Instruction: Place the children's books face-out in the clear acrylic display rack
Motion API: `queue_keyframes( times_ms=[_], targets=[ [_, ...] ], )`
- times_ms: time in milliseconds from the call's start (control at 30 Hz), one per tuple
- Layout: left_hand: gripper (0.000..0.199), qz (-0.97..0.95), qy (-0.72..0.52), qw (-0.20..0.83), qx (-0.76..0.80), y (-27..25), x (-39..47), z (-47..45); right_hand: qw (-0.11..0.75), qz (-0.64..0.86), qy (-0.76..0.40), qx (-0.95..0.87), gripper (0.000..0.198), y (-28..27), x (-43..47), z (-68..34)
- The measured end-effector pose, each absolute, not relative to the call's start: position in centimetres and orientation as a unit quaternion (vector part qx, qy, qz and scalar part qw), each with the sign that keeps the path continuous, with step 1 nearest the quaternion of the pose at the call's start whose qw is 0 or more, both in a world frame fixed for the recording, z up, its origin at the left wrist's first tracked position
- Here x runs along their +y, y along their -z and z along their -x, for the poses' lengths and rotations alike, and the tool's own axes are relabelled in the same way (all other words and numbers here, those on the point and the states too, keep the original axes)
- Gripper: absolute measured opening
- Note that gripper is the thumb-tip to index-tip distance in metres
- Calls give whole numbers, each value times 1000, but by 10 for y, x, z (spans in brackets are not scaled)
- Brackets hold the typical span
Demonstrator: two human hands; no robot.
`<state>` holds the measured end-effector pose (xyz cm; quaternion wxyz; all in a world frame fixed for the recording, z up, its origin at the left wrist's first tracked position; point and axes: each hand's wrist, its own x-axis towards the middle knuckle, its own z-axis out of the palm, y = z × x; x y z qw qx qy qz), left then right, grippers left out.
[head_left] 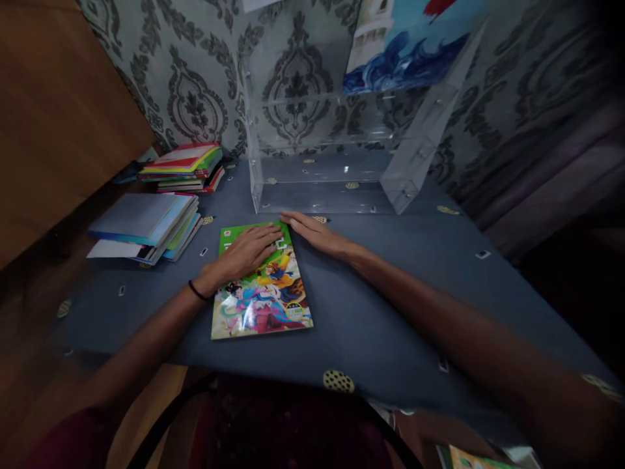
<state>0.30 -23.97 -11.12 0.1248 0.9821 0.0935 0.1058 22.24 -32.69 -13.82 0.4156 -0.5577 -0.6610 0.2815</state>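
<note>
We have our left hand (251, 251) spread flat over the green upper part of an illustrated paperback book (262, 296), fingers extended and grasping nothing. A dark wristband (197, 290) circles that wrist. Our right hand (312, 232) is also unclenched, its fingertips at the book's top right corner and its edge lowered toward the cloth; it grips nothing either. The book lies closed, cover up, near the front edge of the blue-grey tablecloth (354, 348), between us and a clear acrylic rack (415, 156). To its left we see a pile of notebooks (141, 218), and behind that a stack of brightly coloured books (185, 163) by the patterned wallpaper (198, 101).
</note>
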Motion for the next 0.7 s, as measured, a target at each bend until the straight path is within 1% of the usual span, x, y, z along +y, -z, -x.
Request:
queue_keyframes(
  times_ms=[267, 400, 633, 700],
  targets=[
    [42, -987, -52, 146, 36, 102, -290, 17, 382, 561, -215, -702, 53, 147, -320, -224],
    [41, -983, -39, 180, 9, 96, -324, 37, 373, 567, -193, -709, 53, 150, -319, -224],
    [39, -975, -48, 215, -4, 93, -363, 66, 360, 573, -170, -716, 51, 150, -321, -218],
    [38, -967, -50, 249, -1, 92, -361, 68, 358, 578, -162, -715, 51, 149, -321, -215]
  ],
)
